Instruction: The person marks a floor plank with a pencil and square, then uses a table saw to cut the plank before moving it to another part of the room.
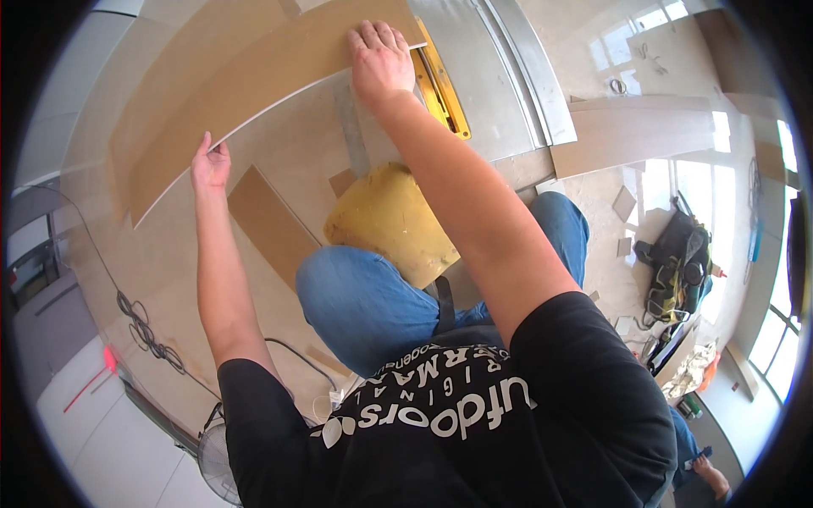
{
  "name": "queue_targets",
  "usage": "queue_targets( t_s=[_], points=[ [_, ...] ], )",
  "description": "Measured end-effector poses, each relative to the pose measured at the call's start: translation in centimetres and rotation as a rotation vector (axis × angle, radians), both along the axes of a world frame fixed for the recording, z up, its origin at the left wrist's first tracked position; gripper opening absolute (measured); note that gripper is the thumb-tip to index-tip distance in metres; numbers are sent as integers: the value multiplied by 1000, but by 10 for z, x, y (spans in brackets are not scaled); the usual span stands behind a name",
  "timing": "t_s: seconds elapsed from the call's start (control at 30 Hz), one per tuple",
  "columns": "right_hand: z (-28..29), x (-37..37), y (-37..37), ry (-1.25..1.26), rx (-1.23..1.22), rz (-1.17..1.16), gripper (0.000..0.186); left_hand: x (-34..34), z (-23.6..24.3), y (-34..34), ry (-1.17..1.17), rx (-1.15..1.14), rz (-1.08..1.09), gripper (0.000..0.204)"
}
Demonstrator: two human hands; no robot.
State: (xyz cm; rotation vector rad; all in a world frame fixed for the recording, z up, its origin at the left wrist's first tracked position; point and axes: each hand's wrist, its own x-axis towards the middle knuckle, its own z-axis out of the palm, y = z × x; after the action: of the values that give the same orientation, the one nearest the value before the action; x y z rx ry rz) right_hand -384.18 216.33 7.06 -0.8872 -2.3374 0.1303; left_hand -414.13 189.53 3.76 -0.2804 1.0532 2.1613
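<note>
A long brown board (pixel 271 63) with a thin pale edge stretches across the upper left in front of me. At its near left edge, my left hand (pixel 212 165) is closed on the board, thumb up along the edge and the other fingers mostly hidden. My right hand (pixel 383 69) grips the board's right end, with its fingers bent over the top face and its thumb out of sight. Just right of that hand is a yellow slotted plate (pixel 442 89), set beside a grey metal work surface (pixel 487 80). The board's right corner reaches the plate.
A scuffed yellow rounded body (pixel 394 224) stands between my knees. Brown offcuts lie on the floor, including a long strip (pixel 271 224). Cable coils (pixel 148 330) are at left, a fan (pixel 218 461) lower left. A tool bag (pixel 677 262) and another person's hand (pixel 707 470) are at right.
</note>
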Motion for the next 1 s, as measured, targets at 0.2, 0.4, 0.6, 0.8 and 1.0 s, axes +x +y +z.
queue_targets(
  t_s=[0.2, 0.4, 0.6, 0.8, 1.0],
  points=[
    [-3, 1, 2, 51, 22, -12, 37, 0, -5, -2, -19, 2, -3, 14],
    [-1, 2, 1, 64, 16, -5, 37, -6, -9, -5, -16, 0, 14, 14],
    [-2, 4, 3, 68, 20, 3, 37, -5, -10, -5, -20, -11, 12, 14],
    [-5, 3, 3, 35, -4, 21, 39, -5, -10, -5, -29, -1, 10, 13],
    [-5, 3, 2, 114, 13, 11, 36, -6, -11, -8, -38, 20, -9, 13]
  ],
)
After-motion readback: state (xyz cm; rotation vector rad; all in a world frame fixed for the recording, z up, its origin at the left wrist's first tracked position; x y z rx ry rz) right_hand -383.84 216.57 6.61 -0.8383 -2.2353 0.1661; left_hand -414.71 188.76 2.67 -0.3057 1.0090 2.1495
